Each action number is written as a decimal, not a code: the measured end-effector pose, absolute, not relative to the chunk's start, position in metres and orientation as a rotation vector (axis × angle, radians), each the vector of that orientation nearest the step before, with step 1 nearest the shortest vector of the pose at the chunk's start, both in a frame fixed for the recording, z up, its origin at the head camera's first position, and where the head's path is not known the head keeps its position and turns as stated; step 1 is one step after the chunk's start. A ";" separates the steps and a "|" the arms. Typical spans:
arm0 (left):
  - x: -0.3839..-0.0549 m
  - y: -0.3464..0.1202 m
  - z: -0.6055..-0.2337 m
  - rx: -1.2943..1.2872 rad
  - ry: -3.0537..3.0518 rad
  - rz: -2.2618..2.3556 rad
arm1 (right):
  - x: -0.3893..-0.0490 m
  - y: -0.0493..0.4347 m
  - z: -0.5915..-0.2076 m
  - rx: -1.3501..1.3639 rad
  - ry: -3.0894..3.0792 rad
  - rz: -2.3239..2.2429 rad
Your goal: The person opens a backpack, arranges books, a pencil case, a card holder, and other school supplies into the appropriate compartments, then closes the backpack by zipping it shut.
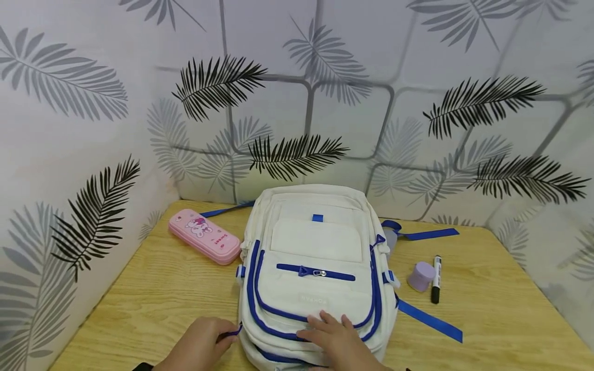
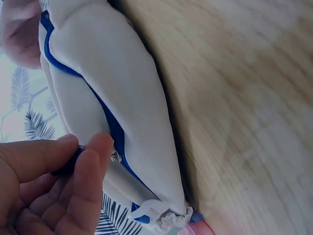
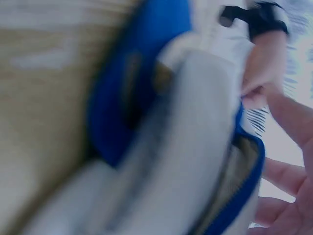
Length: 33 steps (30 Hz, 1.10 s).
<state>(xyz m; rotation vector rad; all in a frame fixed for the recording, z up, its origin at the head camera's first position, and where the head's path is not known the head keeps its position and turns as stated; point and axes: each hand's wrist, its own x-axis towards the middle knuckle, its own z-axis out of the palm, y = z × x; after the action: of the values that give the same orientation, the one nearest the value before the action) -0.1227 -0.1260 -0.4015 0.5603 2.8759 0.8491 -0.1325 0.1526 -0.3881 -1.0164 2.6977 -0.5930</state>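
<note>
One white backpack [image 1: 317, 239] lies mid-counter, reaching from the near side to the back edge of the counter [image 1: 492, 319]. On its left side the left hand [image 1: 201, 342] pinches one dark blue zip tab [image 2: 66, 165] between thumb and fingers; the right hand [image 1: 339, 342], fingers spread and gripping nothing visible, rests on its near end. The step in hand looks like working that zip; the next move calls for a steady pull along the seam, bag braced. Around it: three loose blue straps [image 1: 431, 320]; one pink pencil case [image 1: 204, 237] near the back left corner; one purple tub [image 1: 421, 276] just beside one marker [image 1: 436, 278], toward the right edge.
</note>
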 end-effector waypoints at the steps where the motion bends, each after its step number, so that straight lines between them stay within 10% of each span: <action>1: -0.123 -0.126 -0.401 0.559 2.886 0.856 | -0.134 0.152 -0.385 -1.046 2.725 -0.580; 11: -0.120 -0.126 -0.399 0.652 3.014 0.931 | -0.138 0.144 -0.383 -1.410 2.878 -0.630; 33: -0.104 -0.099 -0.389 0.868 2.715 1.064 | -0.144 0.138 -0.368 -1.074 2.791 -0.856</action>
<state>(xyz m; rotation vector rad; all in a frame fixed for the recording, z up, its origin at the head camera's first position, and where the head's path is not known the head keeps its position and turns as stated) -0.1039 -0.0986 -0.3888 0.8680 2.7145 1.0637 -0.1440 0.1377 -0.3681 -1.0743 2.7907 -0.8564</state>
